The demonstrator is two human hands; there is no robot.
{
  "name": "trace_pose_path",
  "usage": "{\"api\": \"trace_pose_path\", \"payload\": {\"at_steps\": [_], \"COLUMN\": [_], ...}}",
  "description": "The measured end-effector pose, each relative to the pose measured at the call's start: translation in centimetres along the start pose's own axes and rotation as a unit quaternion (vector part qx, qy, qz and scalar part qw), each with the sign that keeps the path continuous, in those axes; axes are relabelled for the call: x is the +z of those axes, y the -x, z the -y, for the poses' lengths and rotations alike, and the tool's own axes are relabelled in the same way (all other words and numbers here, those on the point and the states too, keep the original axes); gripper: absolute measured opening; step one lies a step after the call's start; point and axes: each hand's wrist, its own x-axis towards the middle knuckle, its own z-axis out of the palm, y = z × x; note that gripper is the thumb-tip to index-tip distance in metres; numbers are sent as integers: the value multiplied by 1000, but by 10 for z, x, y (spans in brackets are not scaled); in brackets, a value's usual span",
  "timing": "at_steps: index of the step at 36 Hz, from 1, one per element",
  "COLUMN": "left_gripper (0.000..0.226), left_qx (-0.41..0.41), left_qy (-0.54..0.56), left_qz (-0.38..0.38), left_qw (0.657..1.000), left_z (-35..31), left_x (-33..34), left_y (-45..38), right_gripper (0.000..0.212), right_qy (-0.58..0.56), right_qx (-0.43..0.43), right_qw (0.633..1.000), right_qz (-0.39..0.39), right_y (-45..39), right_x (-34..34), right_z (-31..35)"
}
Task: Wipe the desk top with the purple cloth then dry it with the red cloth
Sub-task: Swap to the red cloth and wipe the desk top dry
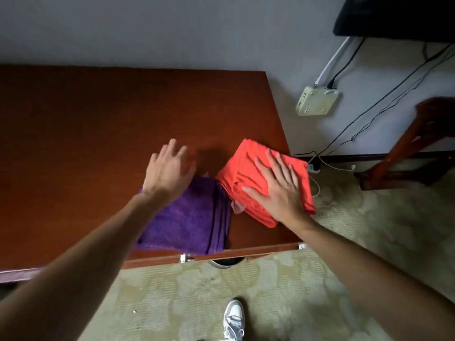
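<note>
Right hand (275, 190) flat, fingers spread, on red cloth (236, 173); left hand (170, 168) open, empty, above purple cloth (189, 222).

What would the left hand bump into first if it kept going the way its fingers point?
Probably nothing on the desk. The left hand points up and away over the bare reddish-brown wooden desk top, past the folded purple cloth. The pale wall behind looks first in line, though depth is hard to judge.

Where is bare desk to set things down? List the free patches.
Free: the desk left of the purple cloth, and the far strip along the wall. Crowded: the near right corner, where the red cloth lies under the right hand, left hand beside it.
</note>
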Motion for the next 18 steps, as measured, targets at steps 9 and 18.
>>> {"api": "trace_pose_path", "payload": {"at_steps": [9,18], "left_gripper": [41,52], "left_qx": [11,-52], "left_qy": [16,61], "left_qz": [20,78], "left_qw": [1000,994], "left_z": [-40,-56], "left_x": [17,27], "left_y": [128,147], "right_gripper": [88,83], "right_qy": [6,-10], "right_qx": [-23,44], "right_qw": [995,985], "right_qz": [96,167], "right_y": [68,67], "right_x": [-24,-45], "right_z": [20,38]}}
